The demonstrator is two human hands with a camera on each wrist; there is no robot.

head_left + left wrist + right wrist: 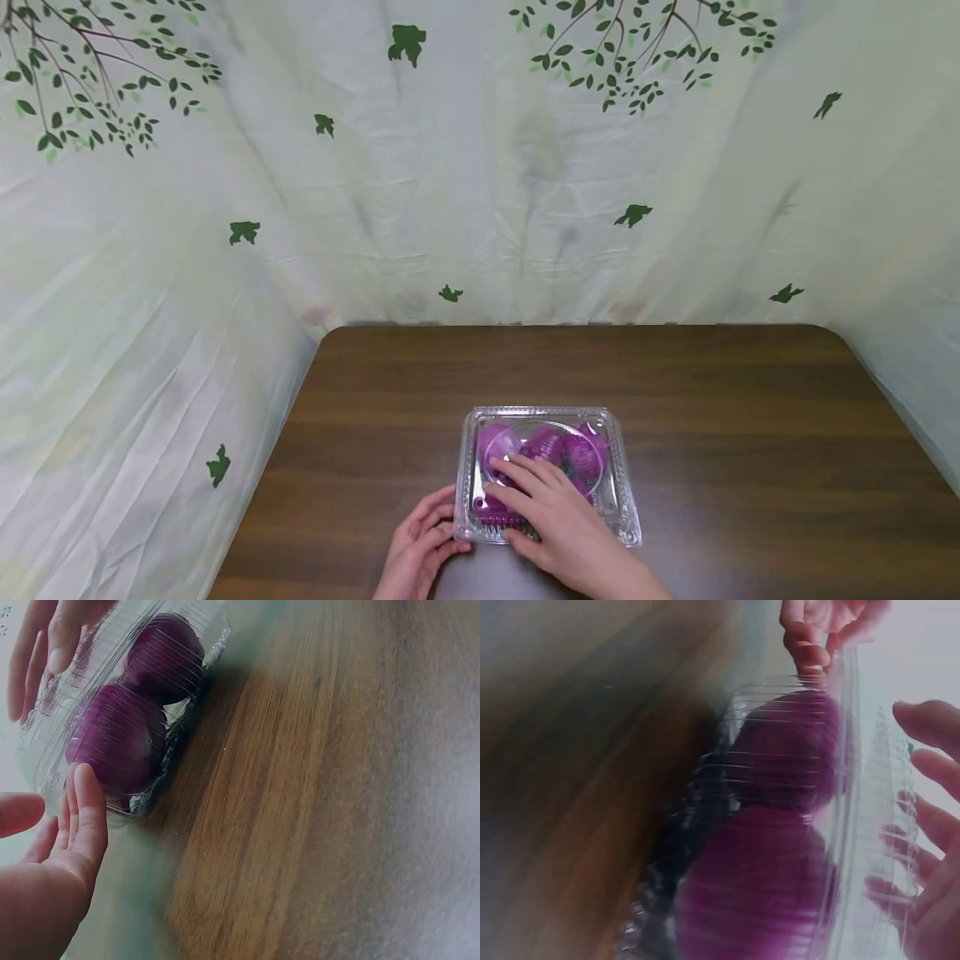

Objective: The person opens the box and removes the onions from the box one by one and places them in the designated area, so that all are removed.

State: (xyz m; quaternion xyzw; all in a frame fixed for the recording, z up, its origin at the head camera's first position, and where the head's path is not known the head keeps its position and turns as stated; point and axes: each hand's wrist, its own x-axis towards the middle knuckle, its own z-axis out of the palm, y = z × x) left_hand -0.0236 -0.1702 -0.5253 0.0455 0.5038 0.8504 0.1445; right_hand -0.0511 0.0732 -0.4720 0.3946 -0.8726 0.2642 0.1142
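Note:
A clear plastic clamshell box (624,508) lies on the table in the head view, its lid down. Inside sit several round purple things (543,444) that look like red onions; in the left wrist view two such onions (116,739) show through the ribbed side wall. At the box's near left corner, my left hand (420,546) touches the side with loosely bent fingers. My right hand (558,521) lies over the lid, its fingers spread and nearly straight, hiding part of the contents. The right wrist view also shows the right hand's fingers (937,814) along the lid.
The brown wooden table (390,383) stretches to both sides and behind the box. Beyond its far edge hangs a pale curtain (480,167) printed with green leaves and branches, which also runs along the left and right sides.

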